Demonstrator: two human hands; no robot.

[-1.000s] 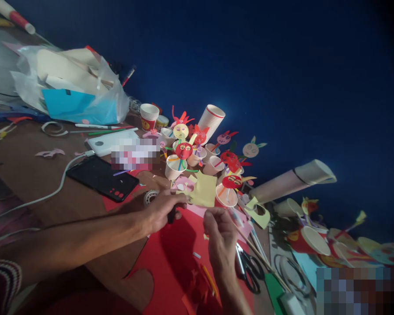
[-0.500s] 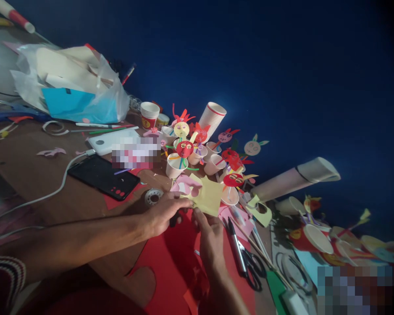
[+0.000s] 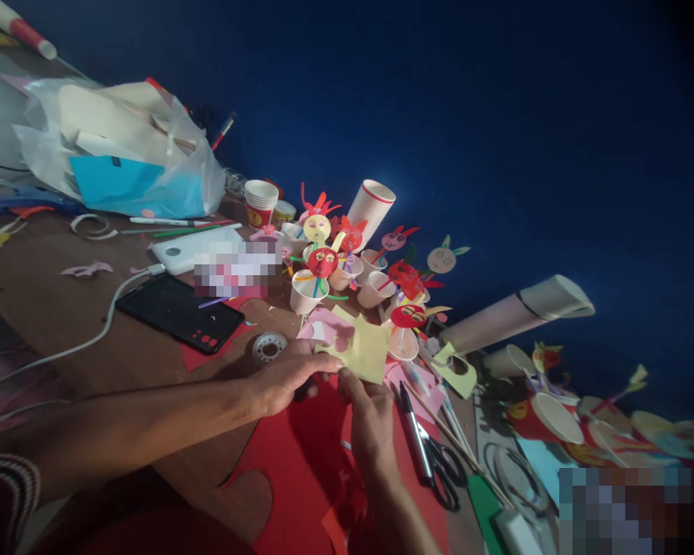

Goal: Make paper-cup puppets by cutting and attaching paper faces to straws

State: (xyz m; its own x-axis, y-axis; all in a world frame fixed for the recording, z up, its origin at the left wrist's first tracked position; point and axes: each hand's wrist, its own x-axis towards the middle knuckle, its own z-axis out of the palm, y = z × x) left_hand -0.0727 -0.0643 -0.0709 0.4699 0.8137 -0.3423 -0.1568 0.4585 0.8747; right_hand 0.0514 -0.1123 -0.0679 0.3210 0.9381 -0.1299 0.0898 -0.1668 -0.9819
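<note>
From my seat, I see the left hand pinching the near edge of yellow paper I judge unfinished, apparently completed paper faces standing in cups beyond, the right hand bent at that edge, its grip hidden, and a marker and scissors lying beside it.

And here's the yellow paper, pale and matte, just below the centre of the frame! Its broad part spreads right, looking nearly flat, uneven along the top; its narrower left end sits at the left hand, the right hand meeting its lower edge.
</note>
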